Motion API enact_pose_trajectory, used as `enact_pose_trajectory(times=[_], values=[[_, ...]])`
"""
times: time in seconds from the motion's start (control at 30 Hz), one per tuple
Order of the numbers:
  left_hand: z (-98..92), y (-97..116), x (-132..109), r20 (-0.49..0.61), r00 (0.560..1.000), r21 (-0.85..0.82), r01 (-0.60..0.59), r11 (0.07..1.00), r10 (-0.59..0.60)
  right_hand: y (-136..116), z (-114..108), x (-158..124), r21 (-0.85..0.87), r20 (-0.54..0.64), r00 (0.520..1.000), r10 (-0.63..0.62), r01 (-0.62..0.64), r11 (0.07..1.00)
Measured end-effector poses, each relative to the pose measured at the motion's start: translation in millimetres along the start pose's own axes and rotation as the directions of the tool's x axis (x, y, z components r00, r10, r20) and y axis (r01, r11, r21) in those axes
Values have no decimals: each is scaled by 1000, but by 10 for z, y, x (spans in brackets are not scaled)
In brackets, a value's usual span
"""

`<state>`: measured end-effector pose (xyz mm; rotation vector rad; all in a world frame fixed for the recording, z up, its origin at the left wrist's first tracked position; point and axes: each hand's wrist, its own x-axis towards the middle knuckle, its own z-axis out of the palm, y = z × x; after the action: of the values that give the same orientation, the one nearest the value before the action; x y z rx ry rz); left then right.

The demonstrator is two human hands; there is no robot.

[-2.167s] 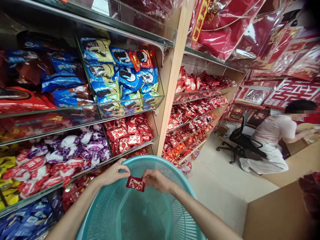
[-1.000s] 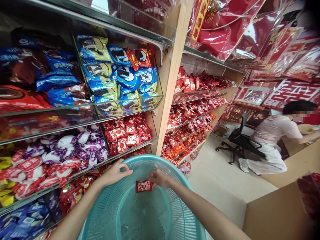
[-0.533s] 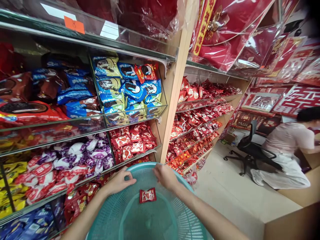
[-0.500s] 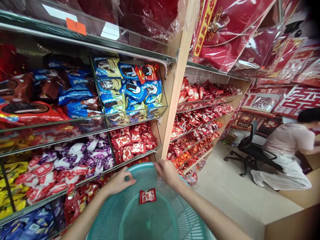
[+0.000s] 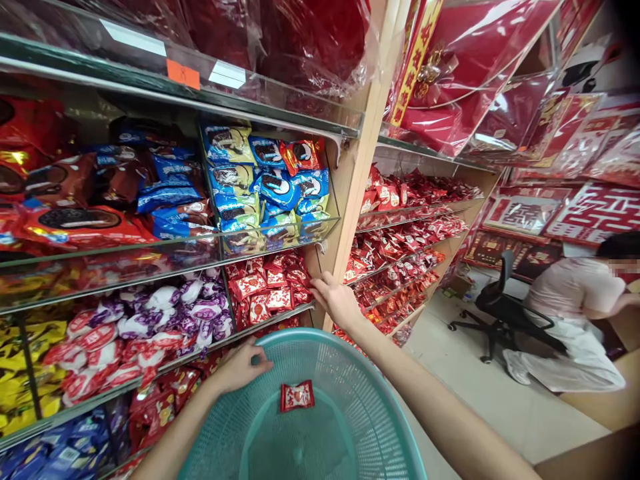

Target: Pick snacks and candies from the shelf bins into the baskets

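Note:
A teal plastic basket fills the bottom middle of the view. My left hand grips its far rim, fingers curled over the edge. One small red candy packet lies inside the basket on its sloped wall. My right hand is stretched out to the shelf bin of red candy packets, fingers loosely spread at the bin's right end and holding nothing.
Glass-fronted shelves hold blue biscuit packs, purple and white sweets and more red sweets to the right. A wooden upright divides the shelves. A person in a pale shirt crouches by a black office chair.
My right hand let go of the red packet, which dropped into the basket, then rose from the basket rim to the shelf of red packets. My left hand stayed on the rim.

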<state>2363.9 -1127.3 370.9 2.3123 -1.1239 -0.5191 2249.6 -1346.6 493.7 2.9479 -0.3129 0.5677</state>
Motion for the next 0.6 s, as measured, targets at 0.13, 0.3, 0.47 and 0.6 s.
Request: enact_pose_trajectory(times=[0.13, 0.3, 0.47, 0.6], values=[[-5, 17, -15, 12, 1000, 10, 21, 1000, -21, -14, 14, 61, -35, 3, 999, -41, 41, 999], [-14, 22, -25, 21, 1000, 12, 23, 1000, -23, -18, -22, 172, 49, -91, 995, -42, 47, 998], [-17, 21, -19, 19, 1000, 10, -3, 1000, 3, 6, -182, 166, 314, -317, 947, 45, 60, 948], [-15, 24, -4, 15, 999, 25, -46, 999, 45, 21, -426, -113, 481, -429, 898, 95, 138, 866]])
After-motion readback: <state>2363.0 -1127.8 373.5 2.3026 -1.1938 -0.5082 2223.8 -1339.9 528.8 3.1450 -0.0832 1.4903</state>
